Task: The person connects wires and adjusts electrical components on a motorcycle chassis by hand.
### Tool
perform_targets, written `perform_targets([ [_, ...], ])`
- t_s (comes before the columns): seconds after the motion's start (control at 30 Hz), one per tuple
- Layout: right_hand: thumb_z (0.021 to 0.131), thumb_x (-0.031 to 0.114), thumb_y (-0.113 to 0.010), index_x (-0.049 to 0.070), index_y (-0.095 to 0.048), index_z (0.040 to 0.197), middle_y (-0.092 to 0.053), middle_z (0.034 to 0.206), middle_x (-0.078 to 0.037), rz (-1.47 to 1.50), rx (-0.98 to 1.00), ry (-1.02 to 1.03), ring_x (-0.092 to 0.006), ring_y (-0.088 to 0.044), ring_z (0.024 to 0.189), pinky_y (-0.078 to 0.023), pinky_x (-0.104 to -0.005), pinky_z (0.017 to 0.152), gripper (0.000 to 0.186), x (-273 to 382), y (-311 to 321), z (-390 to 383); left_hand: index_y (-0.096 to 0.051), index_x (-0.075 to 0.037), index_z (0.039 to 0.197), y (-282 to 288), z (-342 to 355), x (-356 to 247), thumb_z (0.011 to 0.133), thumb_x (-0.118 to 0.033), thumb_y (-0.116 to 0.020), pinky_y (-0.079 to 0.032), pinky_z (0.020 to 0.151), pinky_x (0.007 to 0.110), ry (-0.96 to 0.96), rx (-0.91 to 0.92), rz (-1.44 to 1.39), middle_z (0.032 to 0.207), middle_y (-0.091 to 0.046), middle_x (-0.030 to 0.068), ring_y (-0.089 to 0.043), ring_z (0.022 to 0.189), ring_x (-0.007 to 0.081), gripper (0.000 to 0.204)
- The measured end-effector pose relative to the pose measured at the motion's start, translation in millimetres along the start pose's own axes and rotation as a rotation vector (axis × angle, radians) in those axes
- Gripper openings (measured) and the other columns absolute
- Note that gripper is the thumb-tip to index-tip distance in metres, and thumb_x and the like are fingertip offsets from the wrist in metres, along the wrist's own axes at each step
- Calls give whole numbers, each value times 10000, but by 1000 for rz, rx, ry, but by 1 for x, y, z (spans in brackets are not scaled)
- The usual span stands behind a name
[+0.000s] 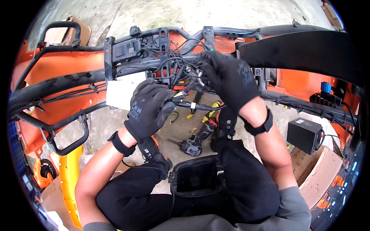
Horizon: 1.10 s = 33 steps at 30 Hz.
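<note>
My left hand, in a black work glove, is closed at the end of a black cable connector with a pale band. Its cable runs right and passes under my right wrist. Yellow wire ends show beside those fingertips. My right hand, gloved in black too, reaches to the wiring harness with its fingertips pinched together. What they hold is hidden; a small green spot shows beside them. The harness is a tangle of black wires and plugs on a black tubular frame. A white sheet lies partly behind my left hand.
Orange body panels surround the frame, with a long black panel at right. On the floor between my feet lies a cordless power tool. A black box with a cable stands by cardboard. A black case sits between my legs.
</note>
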State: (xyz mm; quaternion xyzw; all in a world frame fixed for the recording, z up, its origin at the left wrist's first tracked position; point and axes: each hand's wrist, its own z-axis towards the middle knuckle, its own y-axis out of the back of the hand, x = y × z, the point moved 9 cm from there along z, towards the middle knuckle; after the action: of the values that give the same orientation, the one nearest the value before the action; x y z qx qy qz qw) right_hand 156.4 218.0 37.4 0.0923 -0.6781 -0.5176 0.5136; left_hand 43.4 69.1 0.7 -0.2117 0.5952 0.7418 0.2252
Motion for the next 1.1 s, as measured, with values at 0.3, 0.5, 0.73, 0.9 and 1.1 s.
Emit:
perform_targets([
  [0.3, 917, 227, -607, 52, -736, 1030, -723, 1066, -223, -437, 174, -96, -393, -699, 1029, -550, -482, 901, 244, -27, -18, 76, -689, -84, 1068, -1, -2, 0, 823, -190, -742, -418, 1083, 496, -32, -25, -1, 1030, -711, 117, -659, 1063, 318, 272],
  [0.5, 933, 318, -652, 138, -754, 1045, -746, 998, -151, -293, 243, -176, -366, -711, 963, -552, -460, 867, 235, -51, -29, 96, -669, -86, 1023, 0, -4, 1, 815, -202, -745, -418, 1081, 485, -42, -54, -21, 1000, -700, 116, -652, 1048, 310, 250],
  [0.73, 948, 266, -685, 112, -724, 1096, -746, 884, -112, -177, 209, -59, -276, -715, 813, -552, -417, 785, 217, -8, -17, 94, -677, -103, 1035, -2, -7, 4, 832, -213, -734, -416, 1079, 477, -32, -63, 8, 992, -696, 103, -648, 1056, 299, 239],
  [0.9, 1025, 212, -638, 60, -706, 1176, -683, 867, 20, 705, 362, -264, -40, -599, 735, -466, -203, 630, 225, -14, -42, 65, -696, -94, 1069, 0, -7, 3, 834, -195, -741, -432, 1054, 503, -34, -56, 16, 1011, -720, 102, -668, 1040, 322, 259],
  [1.1, 1011, 144, -656, 13, -696, 1199, -697, 854, 1, 1048, 377, -449, -22, -638, 685, -508, -150, 570, 232, -23, -45, 33, -678, -93, 1057, -1, -3, 6, 813, -189, -736, -414, 1087, 495, -18, -67, -21, 1038, -701, 114, -648, 1076, 309, 269],
])
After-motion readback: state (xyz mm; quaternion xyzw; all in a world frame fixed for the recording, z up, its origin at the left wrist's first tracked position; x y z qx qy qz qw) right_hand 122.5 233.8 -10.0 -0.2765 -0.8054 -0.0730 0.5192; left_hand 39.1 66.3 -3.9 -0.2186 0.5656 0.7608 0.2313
